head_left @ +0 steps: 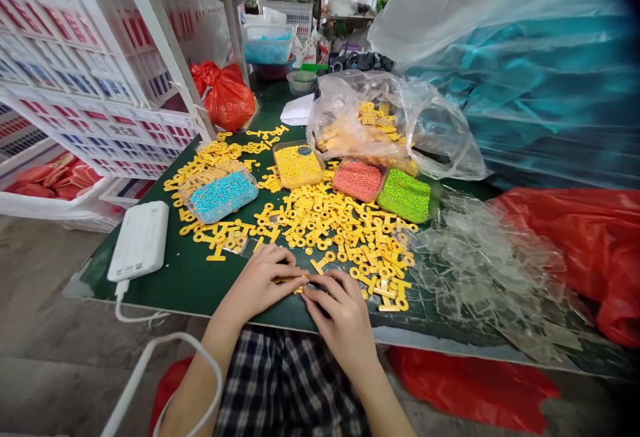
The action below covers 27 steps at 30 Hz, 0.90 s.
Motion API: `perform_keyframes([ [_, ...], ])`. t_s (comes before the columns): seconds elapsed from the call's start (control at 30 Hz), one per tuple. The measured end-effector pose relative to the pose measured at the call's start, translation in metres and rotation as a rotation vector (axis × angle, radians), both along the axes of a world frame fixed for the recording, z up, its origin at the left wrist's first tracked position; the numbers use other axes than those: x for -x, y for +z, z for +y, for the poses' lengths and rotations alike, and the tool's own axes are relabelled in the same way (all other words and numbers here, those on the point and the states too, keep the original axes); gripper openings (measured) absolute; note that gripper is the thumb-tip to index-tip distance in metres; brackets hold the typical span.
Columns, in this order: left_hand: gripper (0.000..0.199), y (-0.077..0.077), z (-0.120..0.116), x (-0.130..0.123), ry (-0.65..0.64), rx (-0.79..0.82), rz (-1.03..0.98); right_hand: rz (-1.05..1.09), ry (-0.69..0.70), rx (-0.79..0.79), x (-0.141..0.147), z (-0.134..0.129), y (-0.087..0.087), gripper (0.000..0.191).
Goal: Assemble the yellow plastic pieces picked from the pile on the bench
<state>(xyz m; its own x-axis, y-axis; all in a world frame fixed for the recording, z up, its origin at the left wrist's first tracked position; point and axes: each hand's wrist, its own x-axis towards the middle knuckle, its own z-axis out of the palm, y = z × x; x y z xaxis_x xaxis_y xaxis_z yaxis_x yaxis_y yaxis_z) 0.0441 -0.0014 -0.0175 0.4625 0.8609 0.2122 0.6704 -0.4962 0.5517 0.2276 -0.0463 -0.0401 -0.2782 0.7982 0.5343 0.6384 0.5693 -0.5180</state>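
Note:
My left hand (263,280) and my right hand (343,314) meet at the table's front edge, fingertips close together. Both are closed in a pinch around a small yellow plastic piece (296,282), mostly hidden by the fingers. Just beyond them spreads a pile of yellow T-shaped pieces with ring ends (345,224). Around the pile stand clear trays of tiny beads: a blue tray (224,195), a yellow tray (299,164), a red tray (358,180) and a green tray (406,195).
Clear flat plastic pieces (490,264) are heaped at the right, beside red plastic sheeting (585,244). Behind the trays lies a clear bag of yellow pieces (375,124). A white power bank (139,240) with a cable sits at the left edge, near stacked white crates (135,137).

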Motion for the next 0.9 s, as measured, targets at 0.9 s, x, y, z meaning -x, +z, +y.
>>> perform_keyframes([
  [0.9, 0.022, 0.0003, -0.0031, 0.0018, -0.011, 0.024, -0.027, -0.014, 0.020, -0.034, -0.0003, 0.0001, -0.0003, 0.009],
])
